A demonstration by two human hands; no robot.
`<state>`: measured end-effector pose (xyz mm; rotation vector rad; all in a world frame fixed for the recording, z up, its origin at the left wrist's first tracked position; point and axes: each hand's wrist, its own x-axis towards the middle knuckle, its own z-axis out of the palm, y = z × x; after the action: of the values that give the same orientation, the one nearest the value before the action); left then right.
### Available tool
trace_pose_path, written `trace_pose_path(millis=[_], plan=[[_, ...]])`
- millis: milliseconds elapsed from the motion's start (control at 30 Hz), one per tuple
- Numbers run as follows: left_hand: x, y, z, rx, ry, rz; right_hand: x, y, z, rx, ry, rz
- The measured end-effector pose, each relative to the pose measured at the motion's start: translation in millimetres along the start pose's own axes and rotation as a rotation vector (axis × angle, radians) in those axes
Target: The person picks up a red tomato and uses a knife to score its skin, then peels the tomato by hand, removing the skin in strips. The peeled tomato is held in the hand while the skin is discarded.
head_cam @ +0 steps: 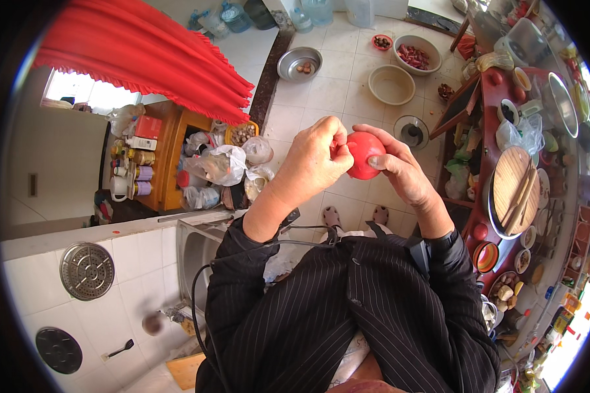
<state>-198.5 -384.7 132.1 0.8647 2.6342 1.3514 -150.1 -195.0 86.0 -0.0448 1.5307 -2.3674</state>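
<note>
A round red object with a smooth, shiny surface (366,155) is held up before my chest, above the tiled floor; its exact kind is unclear. My right hand (400,167) grips it from the right, thumb on the near face and fingers behind. The fingertips of my left hand (319,154) pinch a small red piece at its left edge; whether that piece is joined to the round object cannot be told.
On the floor ahead stand a metal basin (286,66), a beige basin (376,93) and a basin of red pieces (437,56). A crowded red table (477,189) flanks the right. Left are a wooden cabinet (169,189) with bags and a metal sink (189,255).
</note>
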Motion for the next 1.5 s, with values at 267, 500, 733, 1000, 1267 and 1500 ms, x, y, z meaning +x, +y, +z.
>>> trace_pose_path(millis=[267, 500, 733, 1000, 1267, 1500], plan=[[1.0, -25.5, -17.9, -0.383, -0.147, -0.237, 13.3, 10.5, 4.1, 0.084, -0.093, 0.039], [-7.0, -34.6, -24.1, -0.298, -0.187, -0.128, 26.0, 16.4, 8.0, 0.039, -0.037, 0.044], [-21.4, -63.9, -47.2, -0.352, -0.208, -0.146, 50.8, 33.2, 32.5, -0.076, -0.071, 0.067], [-61.2, -98.1, -92.7, -0.180, -0.100, -0.148, 80.5, 71.7, 95.1, -0.066, -0.080, 0.055], [-69.0, -120.4, -106.4, -0.228, -0.093, -0.205, 99.5, 79.0, 108.1, -0.021, -0.129, 0.140], [-60.3, -116.1, -119.3, -0.138, 0.096, -0.221, 132.4, 66.0, 115.0, -0.033, -0.198, 0.133]])
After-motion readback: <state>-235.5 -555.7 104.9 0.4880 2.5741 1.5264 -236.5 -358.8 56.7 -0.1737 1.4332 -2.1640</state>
